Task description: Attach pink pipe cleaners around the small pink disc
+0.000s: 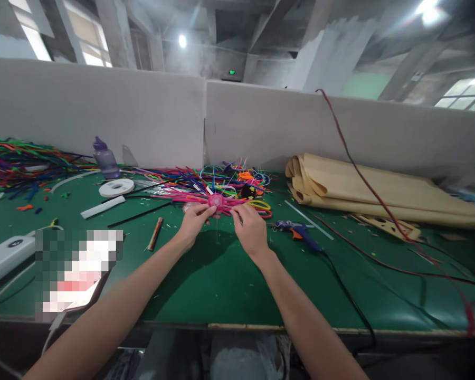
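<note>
A round pink piece point(216, 201), with long pink strands running out to both sides, is in front of me just above the table. My left hand point(193, 226) is closed, thumb and fingers pinching its lower left edge. To its right, my right hand point(250, 227) is closed with the fingertips together beside the pink strands; what they hold is too small to make out. A yellow loop point(261, 205) shows just beyond the right fingers. A blue glue gun point(298, 232) with an orange trigger lies right of my right hand.
Coloured strips point(27, 161) are heaped at the far left. Nearby stand a purple bottle point(106, 158) and a white spool point(116, 187). A phone point(79, 274) and a white power strip point(8, 256) lie front left. Rolled tan paper point(364, 184) and a red cable point(354, 161) occupy the right.
</note>
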`<state>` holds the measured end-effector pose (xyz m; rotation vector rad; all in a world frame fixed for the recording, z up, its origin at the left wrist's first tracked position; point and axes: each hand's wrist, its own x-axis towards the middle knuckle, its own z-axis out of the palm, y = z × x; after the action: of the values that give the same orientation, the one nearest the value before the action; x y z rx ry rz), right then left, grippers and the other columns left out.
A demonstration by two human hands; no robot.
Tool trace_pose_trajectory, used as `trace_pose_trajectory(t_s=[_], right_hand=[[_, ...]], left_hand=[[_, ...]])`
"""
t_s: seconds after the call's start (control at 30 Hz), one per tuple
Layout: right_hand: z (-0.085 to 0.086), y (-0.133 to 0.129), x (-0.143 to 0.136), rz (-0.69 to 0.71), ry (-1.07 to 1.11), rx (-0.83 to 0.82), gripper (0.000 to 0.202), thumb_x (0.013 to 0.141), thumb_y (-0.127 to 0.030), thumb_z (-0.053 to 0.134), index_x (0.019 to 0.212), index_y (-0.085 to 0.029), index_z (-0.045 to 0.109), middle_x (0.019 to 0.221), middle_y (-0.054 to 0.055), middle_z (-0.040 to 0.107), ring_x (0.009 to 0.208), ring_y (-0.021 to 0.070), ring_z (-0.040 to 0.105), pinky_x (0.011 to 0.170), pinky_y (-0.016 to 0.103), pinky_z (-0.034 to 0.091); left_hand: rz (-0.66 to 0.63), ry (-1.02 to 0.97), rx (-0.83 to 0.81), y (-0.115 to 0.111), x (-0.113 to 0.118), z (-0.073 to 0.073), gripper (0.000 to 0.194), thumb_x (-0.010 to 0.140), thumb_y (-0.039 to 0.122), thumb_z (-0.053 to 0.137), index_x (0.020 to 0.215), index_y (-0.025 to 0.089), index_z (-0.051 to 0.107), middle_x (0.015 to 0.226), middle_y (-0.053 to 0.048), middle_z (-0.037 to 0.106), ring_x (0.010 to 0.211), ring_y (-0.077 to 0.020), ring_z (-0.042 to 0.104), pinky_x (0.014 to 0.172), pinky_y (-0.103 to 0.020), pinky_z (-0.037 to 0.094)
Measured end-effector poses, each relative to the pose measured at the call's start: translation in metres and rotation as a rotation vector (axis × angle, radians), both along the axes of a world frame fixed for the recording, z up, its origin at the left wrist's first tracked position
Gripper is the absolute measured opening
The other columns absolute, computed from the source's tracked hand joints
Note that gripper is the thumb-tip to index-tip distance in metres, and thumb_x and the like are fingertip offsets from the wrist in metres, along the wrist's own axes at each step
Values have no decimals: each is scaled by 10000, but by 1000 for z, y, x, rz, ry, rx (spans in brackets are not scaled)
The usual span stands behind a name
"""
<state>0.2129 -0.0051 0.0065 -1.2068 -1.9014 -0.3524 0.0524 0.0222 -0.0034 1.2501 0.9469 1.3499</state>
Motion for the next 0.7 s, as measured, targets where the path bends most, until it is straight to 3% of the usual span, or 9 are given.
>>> trace_pose_trajectory(t_s=[0.2,0.33,0.53,0.7], right_hand=[[-4,4,0,78,266,-167,238,894,-273,432,891,-199,658,895,50,686,826,184,622,735,283,447],[-1,6,1,167,433,-313,226,856,-293,480,861,-197,685,762,24,696,690,164,629,667,267,454],[4,5,-1,244,514,-421,272,823,-350,516,658,-182,652,564,-10,605,543,125,548,575,234,404],[5,1,-3,275,531,-429,284,841,-335,481,632,-183,600,499,-34,511,485,103,476,518,220,362]], left_hand=[[-30,71,43,-1,-2,2,298,684,453,674,717,158,690,715,-67,696,706,-182,644,518,-229,396],[-67,96,52,0,-3,3,317,685,473,668,678,156,673,692,-66,682,656,-163,622,519,-230,403],[-161,120,39,0,-3,1,299,707,449,654,713,150,672,709,-60,665,632,-146,610,517,-227,397],[-179,133,61,1,-3,1,292,729,440,633,708,152,671,678,-44,634,595,-130,578,504,-222,381]])
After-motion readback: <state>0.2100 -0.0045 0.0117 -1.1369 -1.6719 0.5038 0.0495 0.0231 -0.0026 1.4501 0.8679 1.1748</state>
